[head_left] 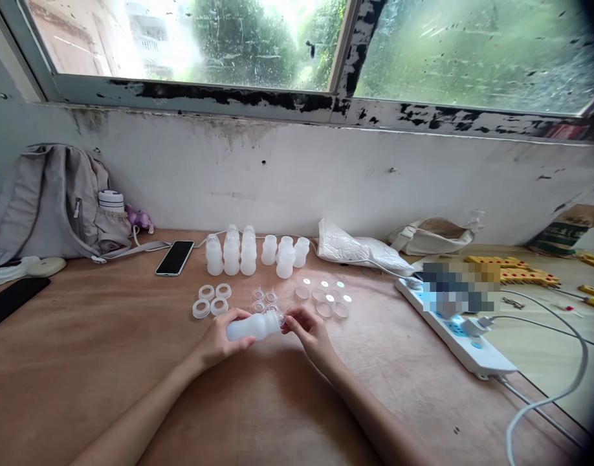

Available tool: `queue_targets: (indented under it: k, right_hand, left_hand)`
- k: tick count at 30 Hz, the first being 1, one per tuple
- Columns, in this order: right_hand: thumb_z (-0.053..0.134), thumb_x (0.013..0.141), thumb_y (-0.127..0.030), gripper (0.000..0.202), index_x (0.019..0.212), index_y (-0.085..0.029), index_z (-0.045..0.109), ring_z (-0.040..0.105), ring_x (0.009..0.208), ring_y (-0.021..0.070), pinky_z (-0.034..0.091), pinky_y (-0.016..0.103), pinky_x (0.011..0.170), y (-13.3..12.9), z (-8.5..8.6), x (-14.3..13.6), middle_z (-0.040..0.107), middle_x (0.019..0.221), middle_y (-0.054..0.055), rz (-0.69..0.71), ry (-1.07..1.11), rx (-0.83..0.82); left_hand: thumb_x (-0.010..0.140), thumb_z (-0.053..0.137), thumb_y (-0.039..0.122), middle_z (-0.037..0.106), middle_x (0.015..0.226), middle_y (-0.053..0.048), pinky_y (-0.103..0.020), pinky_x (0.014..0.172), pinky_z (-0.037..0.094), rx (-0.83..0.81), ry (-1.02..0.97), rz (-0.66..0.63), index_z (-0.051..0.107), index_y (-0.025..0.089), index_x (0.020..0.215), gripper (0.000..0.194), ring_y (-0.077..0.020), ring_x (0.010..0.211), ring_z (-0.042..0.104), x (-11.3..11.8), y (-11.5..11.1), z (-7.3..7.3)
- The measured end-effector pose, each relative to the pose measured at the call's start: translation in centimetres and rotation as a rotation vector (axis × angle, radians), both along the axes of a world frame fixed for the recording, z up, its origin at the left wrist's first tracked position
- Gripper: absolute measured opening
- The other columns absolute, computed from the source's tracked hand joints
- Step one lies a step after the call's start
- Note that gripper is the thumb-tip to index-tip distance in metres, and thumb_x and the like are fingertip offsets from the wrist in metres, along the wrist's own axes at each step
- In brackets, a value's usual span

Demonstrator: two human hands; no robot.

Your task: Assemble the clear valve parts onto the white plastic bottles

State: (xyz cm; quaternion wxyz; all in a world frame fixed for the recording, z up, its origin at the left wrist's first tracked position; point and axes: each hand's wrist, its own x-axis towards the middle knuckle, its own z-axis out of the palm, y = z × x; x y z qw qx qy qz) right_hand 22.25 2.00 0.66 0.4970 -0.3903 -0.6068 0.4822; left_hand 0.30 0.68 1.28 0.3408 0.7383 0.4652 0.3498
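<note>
My left hand is wrapped round a frosted baby bottle, tilted nearly on its side with its mouth to the right. At that mouth, the fingers of my right hand pinch a clear silicone nipple; the fingers partly hide it. Just beyond the bottle lie several clear nipples. White screw rings sit to their left, and clear round caps with white discs to their right. Behind stand frosted bottles: a group with tops fitted and a group with open necks.
A phone and a grey backpack are at the left. A white padded bag and a beige pouch rest by the wall. A power strip with cables lies at the right, near yellow strips.
</note>
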Motion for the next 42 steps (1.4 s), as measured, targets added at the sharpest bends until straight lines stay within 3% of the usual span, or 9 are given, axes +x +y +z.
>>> queue_targets:
  k: [4,11,16,19,22,26,31,35,42]
  right_hand:
    - [0.055,0.079,-0.039,0.021,0.074,-0.018,0.054,0.056,0.056,0.0135,0.046,0.027,0.055,-0.2,0.1,0.1,0.058,0.063,0.001,-0.004,-0.073,0.027]
    - [0.050,0.081,-0.040,0.030,0.060,-0.019,0.045,0.036,0.043,0.0081,0.029,0.020,0.041,-0.3,0.2,0.4,0.041,0.049,-0.005,-0.021,-0.200,0.056]
    - [0.051,0.079,-0.043,0.038,0.052,-0.018,0.040,0.034,0.041,0.0070,0.027,0.021,0.040,-0.2,0.8,0.4,0.038,0.045,-0.006,0.030,-0.144,0.017]
    - [0.055,0.076,-0.044,0.027,0.072,-0.018,0.052,0.045,0.043,0.0080,0.035,0.020,0.038,-0.3,0.8,0.0,0.048,0.057,-0.005,0.082,0.001,-0.138]
    - [0.062,0.070,-0.042,0.037,0.098,-0.020,0.052,0.055,0.054,0.0125,0.043,0.021,0.038,-0.3,0.1,-0.5,0.054,0.071,-0.001,0.154,0.107,-0.279]
    - [0.067,0.068,-0.033,0.035,0.098,-0.019,0.056,0.058,0.064,0.0140,0.047,0.023,0.048,-0.4,-0.5,-0.6,0.059,0.079,0.002,0.194,0.166,-0.292]
    - [0.071,0.066,-0.024,0.040,0.104,-0.023,0.058,0.055,0.092,0.0189,0.045,0.032,0.080,-0.4,0.5,0.3,0.061,0.097,0.004,0.258,0.199,-0.259]
    - [0.073,0.063,-0.024,0.045,0.106,-0.024,0.058,0.054,0.095,0.0197,0.042,0.035,0.084,-0.1,1.0,1.0,0.061,0.102,0.004,0.326,0.196,-0.274]
    - [0.074,0.062,-0.022,0.043,0.102,-0.027,0.059,0.053,0.098,0.0197,0.040,0.036,0.086,-0.3,2.0,1.4,0.061,0.103,0.002,0.402,0.150,-0.262]
  left_hand:
    - [0.068,0.063,0.036,0.062,0.092,-0.003,-0.029,0.070,0.047,0.081,0.034,-0.019,0.056,0.019,0.097,0.035,-0.0189,0.081,0.059,0.0,-0.1,0.1]
    - [0.070,0.061,0.032,0.059,0.099,-0.007,-0.032,0.079,0.045,0.328,0.118,-0.077,0.051,0.021,0.108,0.041,-0.0209,0.091,0.057,-0.3,-0.4,0.2]
    - [0.070,0.062,0.032,0.060,0.097,-0.005,-0.030,0.076,0.046,0.283,0.132,-0.096,0.052,0.020,0.105,0.038,-0.0197,0.087,0.058,-0.2,-0.3,0.5]
    - [0.071,0.060,0.034,0.061,0.093,-0.004,-0.030,0.072,0.047,0.197,0.124,-0.029,0.054,0.020,0.100,0.032,-0.0189,0.082,0.058,0.2,-0.4,0.7]
    - [0.071,0.059,0.033,0.061,0.093,-0.006,-0.032,0.074,0.047,0.241,0.138,-0.012,0.054,0.018,0.100,0.034,-0.0201,0.084,0.057,0.6,-0.8,0.9]
    - [0.069,0.060,0.031,0.060,0.092,-0.007,-0.033,0.075,0.045,0.288,0.112,0.003,0.054,0.018,0.101,0.035,-0.0209,0.083,0.056,1.2,-1.5,1.0]
    - [0.073,0.055,0.041,0.057,0.068,0.000,-0.024,0.052,0.043,-0.186,-0.230,0.032,0.056,0.016,0.078,0.026,-0.0143,0.059,0.054,2.2,-1.8,0.6]
    - [0.075,0.049,0.044,0.052,0.051,0.001,-0.018,0.033,0.031,-0.634,-0.533,-0.056,0.053,0.014,0.075,0.031,-0.0088,0.038,0.045,2.7,-1.6,0.4]
    - [0.074,0.044,0.052,0.060,0.062,-0.006,-0.015,0.028,0.031,-1.161,-0.750,-0.049,0.056,0.008,0.094,0.050,-0.0102,0.039,0.052,2.5,-1.4,1.2]
